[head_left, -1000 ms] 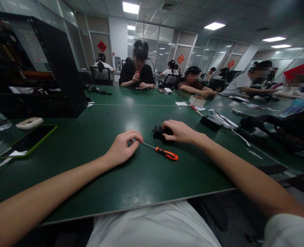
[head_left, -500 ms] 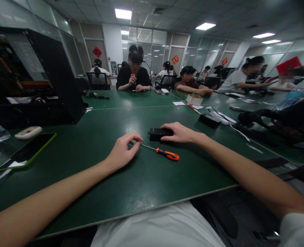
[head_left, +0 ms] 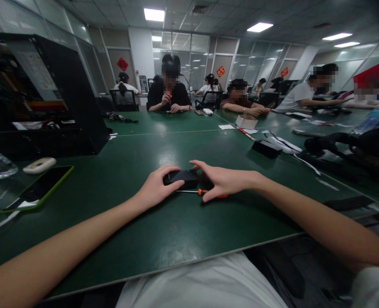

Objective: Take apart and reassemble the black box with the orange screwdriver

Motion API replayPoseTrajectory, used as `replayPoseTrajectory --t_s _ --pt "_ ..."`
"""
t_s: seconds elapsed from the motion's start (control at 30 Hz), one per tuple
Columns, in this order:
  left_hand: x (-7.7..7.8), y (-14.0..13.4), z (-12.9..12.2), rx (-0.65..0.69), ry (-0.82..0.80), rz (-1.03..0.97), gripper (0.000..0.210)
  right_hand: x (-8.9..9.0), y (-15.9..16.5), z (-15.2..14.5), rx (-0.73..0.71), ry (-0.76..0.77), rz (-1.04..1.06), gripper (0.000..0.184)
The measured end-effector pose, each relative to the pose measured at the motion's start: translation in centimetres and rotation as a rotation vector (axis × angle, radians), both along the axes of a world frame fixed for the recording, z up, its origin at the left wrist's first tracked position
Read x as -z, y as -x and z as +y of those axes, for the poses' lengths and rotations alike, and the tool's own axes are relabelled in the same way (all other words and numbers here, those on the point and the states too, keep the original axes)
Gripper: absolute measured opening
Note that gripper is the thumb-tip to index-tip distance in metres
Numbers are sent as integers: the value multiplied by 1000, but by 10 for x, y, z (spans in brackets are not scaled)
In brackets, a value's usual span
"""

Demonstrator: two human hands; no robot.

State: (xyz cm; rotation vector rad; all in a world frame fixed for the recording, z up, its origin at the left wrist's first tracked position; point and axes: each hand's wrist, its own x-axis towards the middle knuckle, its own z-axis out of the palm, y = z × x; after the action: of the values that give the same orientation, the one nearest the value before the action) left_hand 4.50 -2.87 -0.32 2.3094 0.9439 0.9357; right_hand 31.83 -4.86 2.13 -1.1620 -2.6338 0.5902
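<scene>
A small black box-shaped device lies on the green table in front of me. My left hand grips its left end, thumb on the near side and fingers over the far side. My right hand is just right of the device, thumb and fingers spread apart, with nothing held between them. Under that hand lies a screwdriver with an orange and black handle. Its thin shaft points left along the near side of the device, and the right hand hides part of the handle.
At the left stand an open black computer case, a phone with a green edge and a pale oval object. To the right are a black box, a white power strip and a small carton. Several people sit beyond.
The black device has moved left from my right hand into my left hand. My right hand has let go of it and opened, now over the screwdriver's handle.
</scene>
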Motion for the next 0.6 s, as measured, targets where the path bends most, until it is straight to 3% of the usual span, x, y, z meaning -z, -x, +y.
replayPoseTrajectory --t_s 0.07,0.2,0.27,0.43,0.6 --pt "-2 0 -2 -11 19 3 36 -7 -6 -1 12 27 -102 106" --pt "-7 -1 -6 -41 86 28 39 -21 -15 2 12 158 -250 56" --pt "-9 -1 -8 -44 101 41 40 -27 -20 6 -8 201 -260 40" --pt "-10 0 -9 -18 100 52 44 -50 -43 6 27 350 -145 41" --pt "-8 0 -9 21 74 51 43 -96 -45 -5 39 4 -41 43"
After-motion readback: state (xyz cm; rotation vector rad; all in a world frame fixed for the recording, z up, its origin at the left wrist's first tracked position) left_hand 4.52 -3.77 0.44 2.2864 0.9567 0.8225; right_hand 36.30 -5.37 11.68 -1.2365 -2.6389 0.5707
